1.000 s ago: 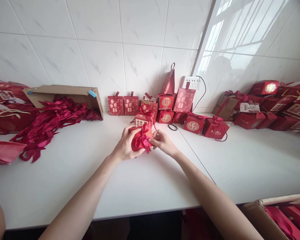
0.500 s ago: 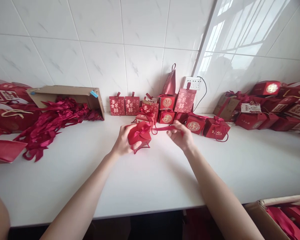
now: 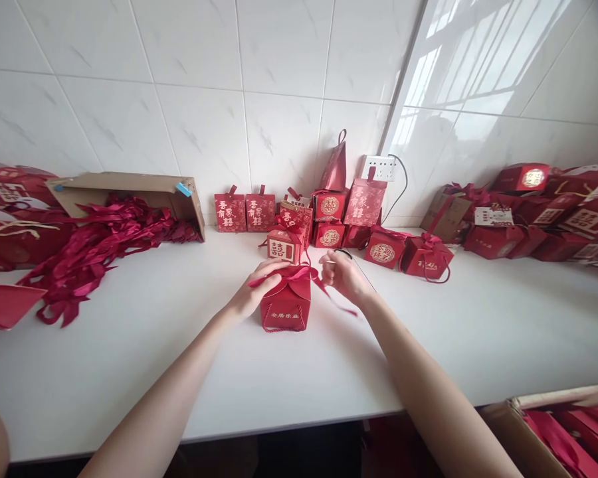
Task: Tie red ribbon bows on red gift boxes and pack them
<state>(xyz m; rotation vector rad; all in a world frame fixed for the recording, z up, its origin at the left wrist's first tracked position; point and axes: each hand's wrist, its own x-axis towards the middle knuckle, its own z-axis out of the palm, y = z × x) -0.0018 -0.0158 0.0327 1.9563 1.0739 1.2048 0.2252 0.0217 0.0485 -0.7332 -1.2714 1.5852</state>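
Observation:
A small red gift box [image 3: 286, 309] with gold characters on its front stands upright on the white counter [image 3: 189, 372]. A dark red ribbon [image 3: 299, 271] runs across its top. My left hand [image 3: 256, 290] pinches the ribbon's left end at the box's top left corner. My right hand [image 3: 342, 275] is closed on the ribbon's right part, just right of the box, and a loose tail hangs down toward the counter.
Finished red boxes [image 3: 329, 219] line the tiled wall behind. A cardboard box [image 3: 129, 189] spilling red ribbons [image 3: 94, 245] lies at the left. More red boxes [image 3: 543, 212] pile at the right. A black hair band [image 3: 343, 253] lies behind my right hand. A carton [image 3: 553, 431] sits below the counter edge.
The box was held tilted with a bow on it; the ribbon was pulled out to the right. Now the box stands upright on the counter with both hands on the ribbon ends.

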